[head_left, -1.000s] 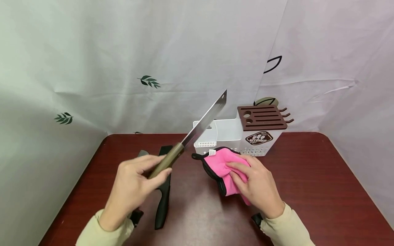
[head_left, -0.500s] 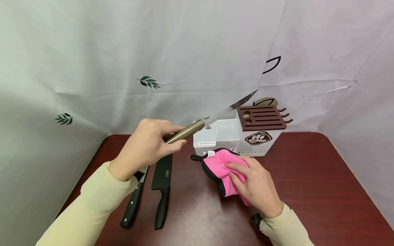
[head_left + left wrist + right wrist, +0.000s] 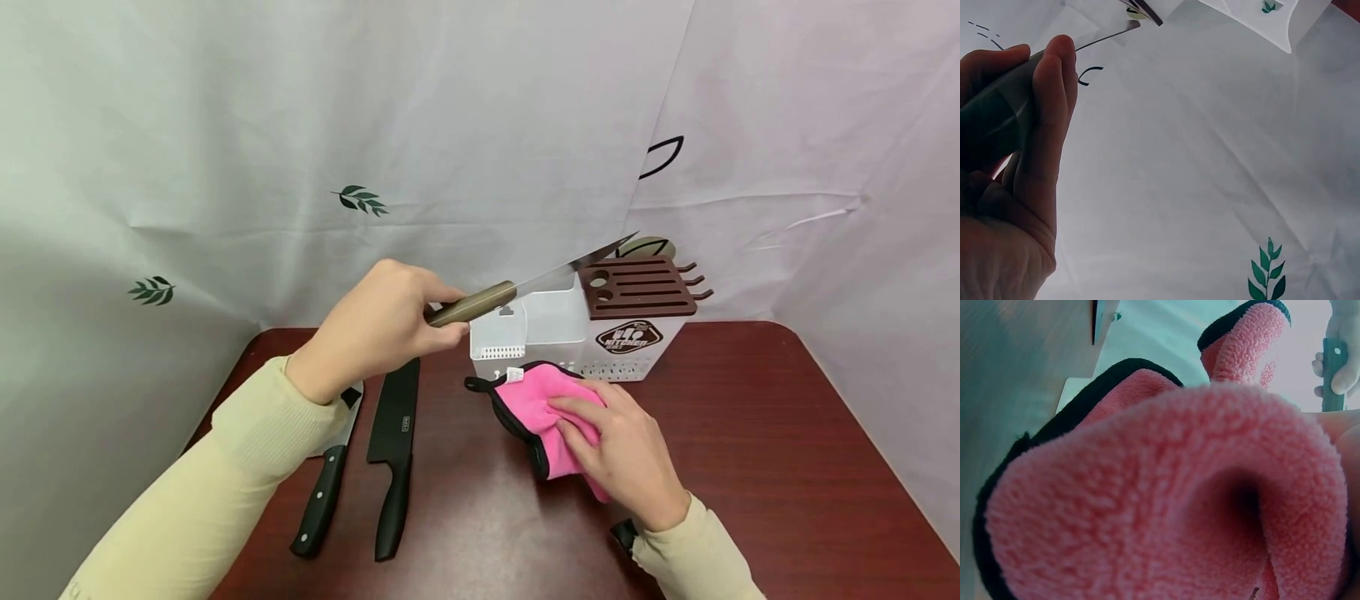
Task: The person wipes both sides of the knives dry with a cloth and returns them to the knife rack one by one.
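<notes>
My left hand (image 3: pixel 375 333) grips the olive-brown handle of a kitchen knife (image 3: pixel 480 302), raised above the table. Its blade points right and slightly up, with the tip in line with the rear corner of the brown slotted top (image 3: pixel 643 287) of a white knife rack (image 3: pixel 553 321). Whether the blade touches the rack cannot be told. In the left wrist view, fingers and thumb wrap the dark-looking handle (image 3: pixel 1004 115). Bunched in my right hand (image 3: pixel 626 446) is a pink cloth (image 3: pixel 543 400) with black edging and a small white tag, filling most of the right wrist view.
On the table's left lie a black knife (image 3: pixel 393 467) and a cleaver (image 3: pixel 321 504) with a riveted black handle, its blade partly behind my left wrist. Hooks (image 3: pixel 701 283) jut from the rack's right side. Printed white fabric (image 3: pixel 450 125) hangs behind the dark red table (image 3: pixel 787 450).
My left hand has carried the knife up and to the right, and its blade has tilted flatter towards the rack. My right hand and the pink cloth have stayed nearly still.
</notes>
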`<control>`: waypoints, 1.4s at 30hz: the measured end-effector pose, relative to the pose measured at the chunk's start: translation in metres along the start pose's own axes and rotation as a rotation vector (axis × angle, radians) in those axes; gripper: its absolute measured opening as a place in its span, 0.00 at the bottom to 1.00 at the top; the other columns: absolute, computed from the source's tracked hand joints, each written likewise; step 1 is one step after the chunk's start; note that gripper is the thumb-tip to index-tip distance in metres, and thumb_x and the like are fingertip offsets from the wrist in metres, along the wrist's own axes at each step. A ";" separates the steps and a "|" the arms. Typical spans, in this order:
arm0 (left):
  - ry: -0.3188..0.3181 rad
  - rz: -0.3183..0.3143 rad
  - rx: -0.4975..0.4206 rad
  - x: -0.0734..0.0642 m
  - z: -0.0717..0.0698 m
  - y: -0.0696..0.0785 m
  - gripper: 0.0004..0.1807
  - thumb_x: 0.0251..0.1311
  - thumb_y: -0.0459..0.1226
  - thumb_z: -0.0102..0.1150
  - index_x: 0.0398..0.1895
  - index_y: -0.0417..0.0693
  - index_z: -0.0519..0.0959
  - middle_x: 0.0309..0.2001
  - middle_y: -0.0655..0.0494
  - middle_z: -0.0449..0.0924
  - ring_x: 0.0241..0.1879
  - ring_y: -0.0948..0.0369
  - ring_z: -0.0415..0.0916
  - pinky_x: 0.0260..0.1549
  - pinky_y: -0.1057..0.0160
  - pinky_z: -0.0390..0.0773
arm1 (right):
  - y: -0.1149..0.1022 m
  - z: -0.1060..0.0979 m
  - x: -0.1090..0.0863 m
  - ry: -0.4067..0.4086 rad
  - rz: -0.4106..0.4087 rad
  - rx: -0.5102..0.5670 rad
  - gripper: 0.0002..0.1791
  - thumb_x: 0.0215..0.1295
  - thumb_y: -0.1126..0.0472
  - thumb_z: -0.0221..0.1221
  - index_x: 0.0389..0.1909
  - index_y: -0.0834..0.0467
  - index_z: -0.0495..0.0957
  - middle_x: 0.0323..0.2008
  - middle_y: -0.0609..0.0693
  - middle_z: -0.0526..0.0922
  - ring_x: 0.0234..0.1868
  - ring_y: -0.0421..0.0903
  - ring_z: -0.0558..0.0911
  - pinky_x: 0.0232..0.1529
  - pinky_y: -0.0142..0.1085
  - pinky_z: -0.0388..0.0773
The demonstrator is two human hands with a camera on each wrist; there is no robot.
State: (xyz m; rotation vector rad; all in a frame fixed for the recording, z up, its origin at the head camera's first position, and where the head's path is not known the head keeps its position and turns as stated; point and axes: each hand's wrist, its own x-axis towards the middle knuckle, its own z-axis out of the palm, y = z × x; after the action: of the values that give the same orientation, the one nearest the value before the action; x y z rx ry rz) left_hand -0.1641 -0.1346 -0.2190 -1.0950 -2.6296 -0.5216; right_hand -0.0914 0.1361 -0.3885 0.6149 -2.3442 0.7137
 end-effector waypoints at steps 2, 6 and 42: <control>-0.013 0.003 0.005 0.003 -0.001 0.000 0.09 0.53 0.34 0.68 0.39 0.49 0.90 0.21 0.63 0.76 0.19 0.64 0.64 0.20 0.64 0.65 | 0.000 0.000 0.000 -0.001 0.001 0.000 0.15 0.52 0.61 0.72 0.43 0.46 0.89 0.47 0.49 0.83 0.49 0.48 0.81 0.45 0.45 0.80; -0.053 -0.007 0.002 0.009 -0.003 0.000 0.11 0.53 0.34 0.66 0.40 0.50 0.90 0.22 0.64 0.78 0.18 0.66 0.61 0.18 0.65 0.63 | 0.000 0.000 0.000 -0.005 0.002 0.004 0.15 0.52 0.61 0.72 0.43 0.46 0.89 0.46 0.49 0.83 0.49 0.49 0.81 0.45 0.45 0.80; 0.078 -0.077 -0.055 0.127 -0.043 0.033 0.15 0.68 0.41 0.62 0.52 0.44 0.75 0.46 0.59 0.79 0.39 0.67 0.74 0.39 0.70 0.71 | 0.003 -0.003 -0.003 -0.016 0.005 0.005 0.15 0.52 0.61 0.72 0.43 0.47 0.89 0.46 0.47 0.83 0.48 0.47 0.81 0.47 0.43 0.78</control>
State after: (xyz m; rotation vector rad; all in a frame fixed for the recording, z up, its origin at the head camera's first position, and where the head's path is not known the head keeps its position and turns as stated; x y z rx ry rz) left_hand -0.2244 -0.0506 -0.1279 -0.9722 -2.6121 -0.6427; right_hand -0.0902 0.1406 -0.3893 0.6193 -2.3600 0.7196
